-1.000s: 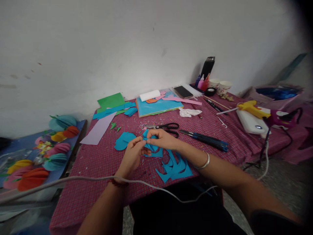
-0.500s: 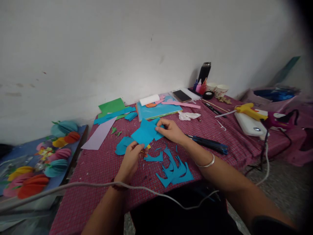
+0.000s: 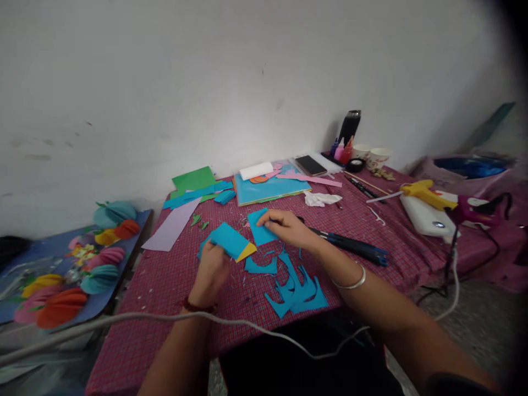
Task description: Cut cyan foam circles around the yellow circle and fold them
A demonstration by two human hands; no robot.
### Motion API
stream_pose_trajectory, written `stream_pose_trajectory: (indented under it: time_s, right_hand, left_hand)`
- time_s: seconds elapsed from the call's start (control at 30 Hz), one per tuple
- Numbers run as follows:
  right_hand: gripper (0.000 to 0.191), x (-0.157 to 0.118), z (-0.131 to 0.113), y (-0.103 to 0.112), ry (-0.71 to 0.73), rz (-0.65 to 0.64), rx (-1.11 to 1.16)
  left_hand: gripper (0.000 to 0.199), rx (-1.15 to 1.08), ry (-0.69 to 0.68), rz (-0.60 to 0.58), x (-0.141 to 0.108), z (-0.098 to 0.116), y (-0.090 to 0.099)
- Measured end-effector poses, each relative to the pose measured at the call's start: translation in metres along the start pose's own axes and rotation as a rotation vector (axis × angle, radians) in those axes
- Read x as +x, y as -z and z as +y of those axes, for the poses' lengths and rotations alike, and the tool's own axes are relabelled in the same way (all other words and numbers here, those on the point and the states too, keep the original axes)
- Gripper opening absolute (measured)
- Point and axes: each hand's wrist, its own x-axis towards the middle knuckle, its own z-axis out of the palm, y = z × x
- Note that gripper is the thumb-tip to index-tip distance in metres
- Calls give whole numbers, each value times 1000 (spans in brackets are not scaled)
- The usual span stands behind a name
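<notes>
My left hand (image 3: 212, 269) grips a rectangular piece of blue paper (image 3: 229, 241) by its near-left end. A yellow corner (image 3: 246, 252) sticks out at that piece's right end. Just to the right, my right hand (image 3: 286, 226) has its fingers closed at the top of a separate blue paper square (image 3: 259, 231). More blue paper shows partly behind my left hand. Curved blue paper offcuts (image 3: 303, 294) lie on the checked tablecloth (image 3: 165, 319) below my right hand.
Beyond my right hand lie dark-handled scissors (image 3: 355, 246). Coloured sheets (image 3: 268, 190) and a phone (image 3: 311, 165) are at the back. A yellow glue gun (image 3: 424, 192) rests on the right. A white cable (image 3: 243, 325) crosses in front. Paper ornaments (image 3: 61, 311) lie on a blue board at left.
The blue papers, overlapping before, are now apart. My left hand has tilted its piece, baring more of the yellow corner. My right hand has come slightly nearer with the other piece.
</notes>
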Motion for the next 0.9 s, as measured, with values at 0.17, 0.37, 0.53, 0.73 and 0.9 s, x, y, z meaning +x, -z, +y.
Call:
stream_pose_trajectory:
  time_s: [0.17,0.37,0.53,0.73,0.9]
  right_hand:
    - [57,4,14,-4,-90,96,-133]
    - [58,0,15,-20,-54,-72,196]
    - [27,-5,4,-26,-40,28,206]
    - [9,-6,-2,-33,12,102,115]
    - [10,-4,0,-34,17,154,48]
  left_hand:
    - [23,-15,21,-66,-3,8,2]
    - [24,135,59,-291,-13,-13,-9]
    - [15,190,-20,-202,-13,-14,-9]
    - [14,338,-155,-59,-16,-9,-10]
    - [14,259,-168,-57,-16,-11,-12]
